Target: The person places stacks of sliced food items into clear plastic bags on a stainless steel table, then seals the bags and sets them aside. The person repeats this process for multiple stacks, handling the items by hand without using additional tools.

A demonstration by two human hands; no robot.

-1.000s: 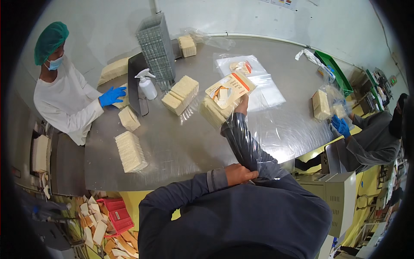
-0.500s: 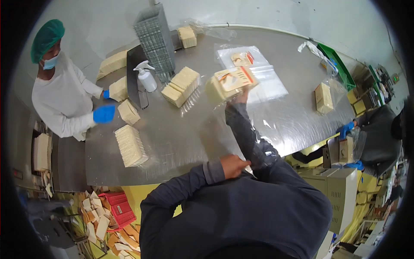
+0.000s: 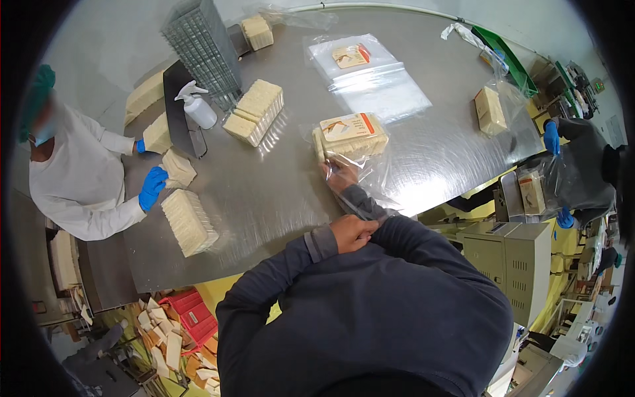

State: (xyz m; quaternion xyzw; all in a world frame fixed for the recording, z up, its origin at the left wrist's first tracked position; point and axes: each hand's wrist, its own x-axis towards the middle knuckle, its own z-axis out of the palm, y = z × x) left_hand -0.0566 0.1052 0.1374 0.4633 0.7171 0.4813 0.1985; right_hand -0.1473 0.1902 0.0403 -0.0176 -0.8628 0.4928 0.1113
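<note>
A stack of crustless bread slices [image 3: 367, 147] lies in a clear plastic bag [image 3: 377, 173] at the table's middle, a printed label [image 3: 346, 127] on top. My right hand [image 3: 341, 175] is inside the bag, its fingers closed round the stack's near left corner. The bag's loose film trails back along my right forearm. My left hand [image 3: 354, 233] is closed in a fist against that forearm, gripping the bag's open end; its fingertips are partly hidden.
Flat clear bags [image 3: 380, 89] with a label lie beyond. Bread stacks [image 3: 254, 111], a spray bottle [image 3: 197, 109] and tall metal trays [image 3: 202, 49] stand leftward. A blue-gloved co-worker [image 3: 83, 165] handles bread at left; another [image 3: 579, 162] bags bread at right, near a bagged stack [image 3: 489, 111].
The bagged stack has come down and nearer, onto the table. My right hand drew back with it. The left hand moved slightly up. The left co-worker's hand reached the bread.
</note>
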